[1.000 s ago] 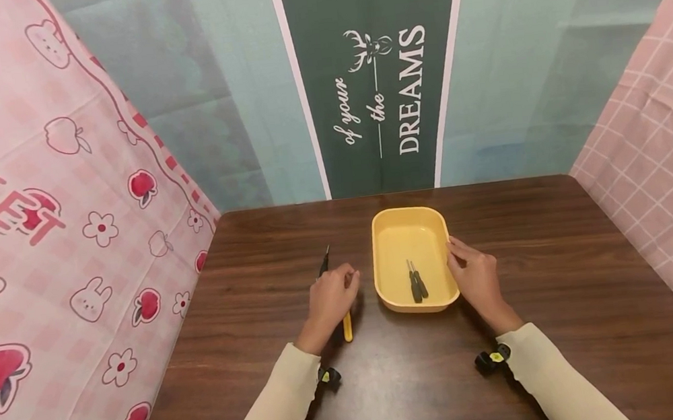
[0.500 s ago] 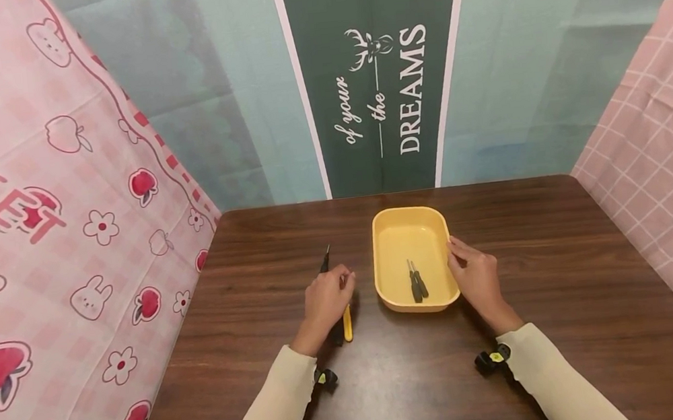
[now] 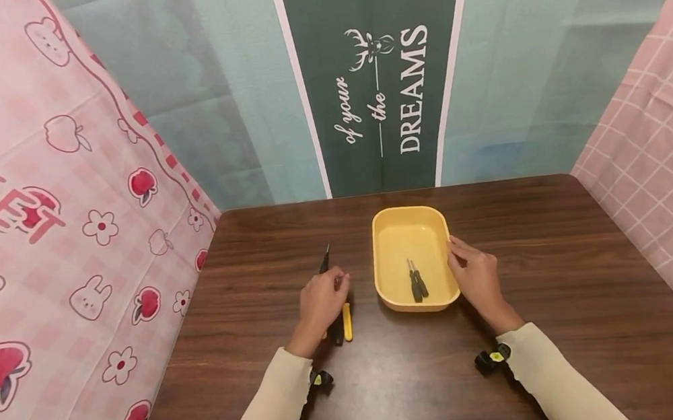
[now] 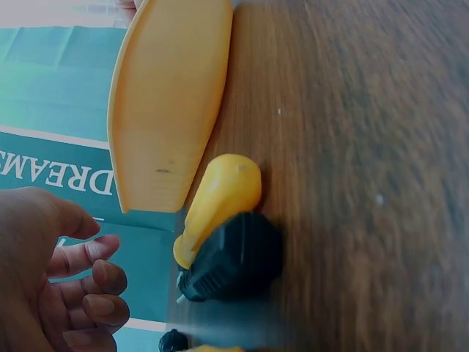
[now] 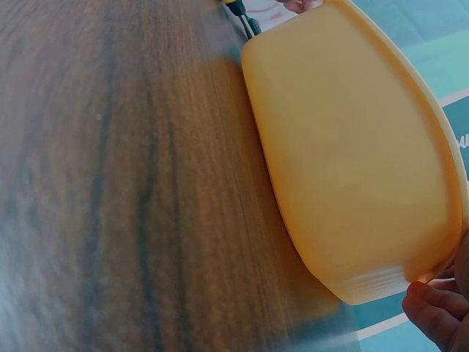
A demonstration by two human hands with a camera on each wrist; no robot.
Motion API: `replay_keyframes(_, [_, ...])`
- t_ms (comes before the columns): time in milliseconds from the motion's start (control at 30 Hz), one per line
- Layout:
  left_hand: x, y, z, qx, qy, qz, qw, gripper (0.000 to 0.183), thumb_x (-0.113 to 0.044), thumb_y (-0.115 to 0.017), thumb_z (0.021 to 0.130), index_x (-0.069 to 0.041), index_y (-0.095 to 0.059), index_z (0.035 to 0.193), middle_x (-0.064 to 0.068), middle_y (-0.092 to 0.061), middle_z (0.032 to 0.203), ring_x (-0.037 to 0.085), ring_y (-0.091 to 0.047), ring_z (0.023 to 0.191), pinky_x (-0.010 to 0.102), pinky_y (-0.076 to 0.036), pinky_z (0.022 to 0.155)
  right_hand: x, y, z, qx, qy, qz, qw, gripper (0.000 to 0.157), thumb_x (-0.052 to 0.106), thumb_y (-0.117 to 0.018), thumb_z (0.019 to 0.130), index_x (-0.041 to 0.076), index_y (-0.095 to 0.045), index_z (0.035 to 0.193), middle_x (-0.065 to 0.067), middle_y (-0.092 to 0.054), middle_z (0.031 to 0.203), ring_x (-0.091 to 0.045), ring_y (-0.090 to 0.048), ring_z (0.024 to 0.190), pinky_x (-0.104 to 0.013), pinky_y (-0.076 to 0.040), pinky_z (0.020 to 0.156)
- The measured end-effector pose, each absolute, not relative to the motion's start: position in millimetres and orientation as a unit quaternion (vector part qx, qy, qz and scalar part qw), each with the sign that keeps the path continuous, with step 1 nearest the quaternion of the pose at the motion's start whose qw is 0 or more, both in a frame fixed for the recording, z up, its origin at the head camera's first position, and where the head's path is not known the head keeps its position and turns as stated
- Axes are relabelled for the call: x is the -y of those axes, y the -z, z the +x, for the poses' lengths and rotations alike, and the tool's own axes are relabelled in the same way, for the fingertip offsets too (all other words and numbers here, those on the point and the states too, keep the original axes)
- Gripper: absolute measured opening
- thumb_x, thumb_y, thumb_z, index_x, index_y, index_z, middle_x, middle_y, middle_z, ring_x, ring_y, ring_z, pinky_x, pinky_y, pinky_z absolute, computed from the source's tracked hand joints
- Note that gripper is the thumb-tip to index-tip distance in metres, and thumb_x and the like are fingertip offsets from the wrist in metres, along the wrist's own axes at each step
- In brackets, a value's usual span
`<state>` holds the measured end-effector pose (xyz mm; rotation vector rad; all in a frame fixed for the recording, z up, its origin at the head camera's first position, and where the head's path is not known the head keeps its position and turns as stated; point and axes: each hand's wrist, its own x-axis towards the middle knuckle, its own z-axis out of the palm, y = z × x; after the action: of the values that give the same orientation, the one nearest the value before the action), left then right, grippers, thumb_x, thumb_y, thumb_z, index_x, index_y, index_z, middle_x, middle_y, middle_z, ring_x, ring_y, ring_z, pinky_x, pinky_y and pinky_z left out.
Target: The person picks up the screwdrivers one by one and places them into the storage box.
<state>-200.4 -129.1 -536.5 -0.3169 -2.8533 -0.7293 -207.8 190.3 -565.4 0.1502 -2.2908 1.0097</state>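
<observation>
My left hand [image 3: 323, 300] hovers above several tools on the table, its fingers loosely bent with nothing between them in the left wrist view. Beneath it lie a black-handled tool [image 3: 339, 331] and a yellow-handled tool [image 3: 347, 322]; the hand covers their middles. A thin dark tip [image 3: 324, 261] points away beyond the knuckles. My right hand [image 3: 478, 279] pinches the right rim of a yellow plastic tray [image 3: 400, 237]. Inside the tray, two small screwdrivers with dark handles [image 3: 419, 286] lie side by side, toward its near end.
The dark wood table [image 3: 413, 378] carries the tray and tools. A printed teal curtain [image 3: 513, 85] hangs behind it. Pink patterned cloths border the left [image 3: 104, 259] and right [image 3: 664, 138] sides. A table strip separates the tray from the loose tools.
My left hand has drifted left and slightly toward me, uncovering more of the black and yellow handles. The right hand and the tray have stayed put.
</observation>
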Motion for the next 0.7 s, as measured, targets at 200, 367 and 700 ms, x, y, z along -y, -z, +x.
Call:
replay_keyframes(200, [134.4,535.4,-198.2,0.963,0.233,-0.099,0.094,0.018,-0.03,-0.063,0.099,-0.015,-0.073,0.095,-0.008,-0.053,0.062,0.009,-0.044,0.05,0.027,-0.035,0.045,-191.2,565.8,-207.5,0.868,-0.385,0.058,0.309,0.027,-0.007,-0.071,0.086,-0.008,-0.072,0.113,-0.02,-0.07,0.119,-0.037,-0.07,0.103,-0.042,-0.054,0.074])
replay_keyframes(367, [137.0,535.8,-197.6,0.963,0.234,-0.096,0.09,0.017,-0.029,-0.064,0.099,-0.015,-0.072,0.094,-0.007,-0.054,0.062,0.01,-0.043,0.05,0.027,-0.035,0.044,-191.2,566.2,-208.2,0.867,-0.385,0.057,0.311,0.027,-0.008,-0.071,0.086,-0.008,-0.072,0.112,-0.02,-0.07,0.118,-0.037,-0.07,0.103,-0.043,-0.054,0.073])
replay_keyframes(700, [142.2,537.6,-196.2,0.963,0.24,-0.09,0.087,0.021,-0.032,-0.064,0.1,-0.015,-0.07,0.09,-0.007,-0.052,0.06,0.009,-0.043,0.049,0.027,-0.034,0.045,-190.7,565.5,-208.1,0.867,-0.382,0.061,0.314,0.026,-0.007,-0.072,0.085,-0.008,-0.073,0.111,-0.02,-0.07,0.118,-0.036,-0.071,0.102,-0.043,-0.054,0.073])
